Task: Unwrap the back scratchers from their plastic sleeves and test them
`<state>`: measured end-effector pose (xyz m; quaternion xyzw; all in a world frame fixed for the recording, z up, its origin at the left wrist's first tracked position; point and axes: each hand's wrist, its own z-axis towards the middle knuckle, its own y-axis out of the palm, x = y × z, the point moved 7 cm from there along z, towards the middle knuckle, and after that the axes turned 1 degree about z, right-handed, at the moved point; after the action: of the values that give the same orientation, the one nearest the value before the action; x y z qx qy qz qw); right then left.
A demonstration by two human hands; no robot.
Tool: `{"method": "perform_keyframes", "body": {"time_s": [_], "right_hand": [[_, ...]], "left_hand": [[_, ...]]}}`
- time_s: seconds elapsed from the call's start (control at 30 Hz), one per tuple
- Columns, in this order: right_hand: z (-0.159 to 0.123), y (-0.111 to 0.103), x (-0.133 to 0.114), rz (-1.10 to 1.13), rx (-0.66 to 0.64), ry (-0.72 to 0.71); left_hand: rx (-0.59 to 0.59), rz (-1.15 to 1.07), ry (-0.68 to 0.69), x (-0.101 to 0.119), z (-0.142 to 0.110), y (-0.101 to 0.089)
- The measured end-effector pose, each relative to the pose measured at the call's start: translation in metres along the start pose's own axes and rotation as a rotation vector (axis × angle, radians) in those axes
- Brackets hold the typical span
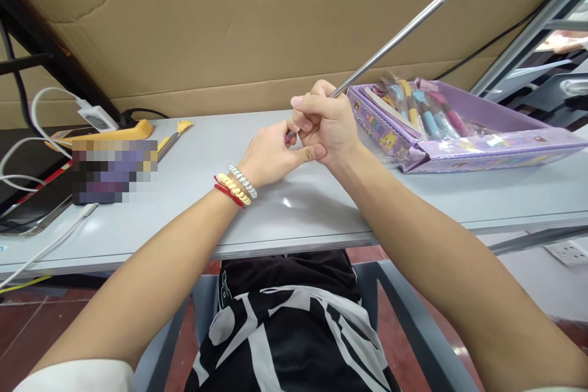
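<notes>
A pink-headed telescopic back scratcher (pixel 399 38) slants up to the right, its metal rod drawn out long and its head cut off by the top edge. My right hand (pixel 331 119) is closed around the lower rod. Lower down, my left hand (pixel 275 150) pinches the handle end, of which only a small dark pink bit shows between the fingers. Both hands touch each other just above the grey table (pixel 294 208). Right of them stands a purple open box (pixel 482 156) with several plastic-wrapped yellow, blue and pink-handled pieces (pixel 432 113) inside.
On the left lie a yellow-headed back scratcher (pixel 177 135), a yellow-cased item (pixel 131 130), a blurred-out object (pixel 114 171), and a white charger (pixel 96 115) with cables. A cardboard sheet (pixel 229 30) stands behind the table. A power socket (pixel 569 252) sits below right.
</notes>
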<state>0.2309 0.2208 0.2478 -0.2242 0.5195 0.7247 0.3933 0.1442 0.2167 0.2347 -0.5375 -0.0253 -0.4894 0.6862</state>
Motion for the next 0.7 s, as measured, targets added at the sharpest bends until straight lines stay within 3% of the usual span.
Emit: {"method": "perform_keyframes", "body": {"time_s": [0.37, 0.7], "right_hand": [[-0.001, -0.012, 0.001, -0.092, 0.176, -0.039], [0.000, -0.013, -0.007, 0.041, 0.230, -0.002]], "left_hand": [[-0.147, 0.072, -0.278, -0.019, -0.001, 0.003], [-0.256, -0.046, -0.271, -0.019, 0.002, 0.011]]}}
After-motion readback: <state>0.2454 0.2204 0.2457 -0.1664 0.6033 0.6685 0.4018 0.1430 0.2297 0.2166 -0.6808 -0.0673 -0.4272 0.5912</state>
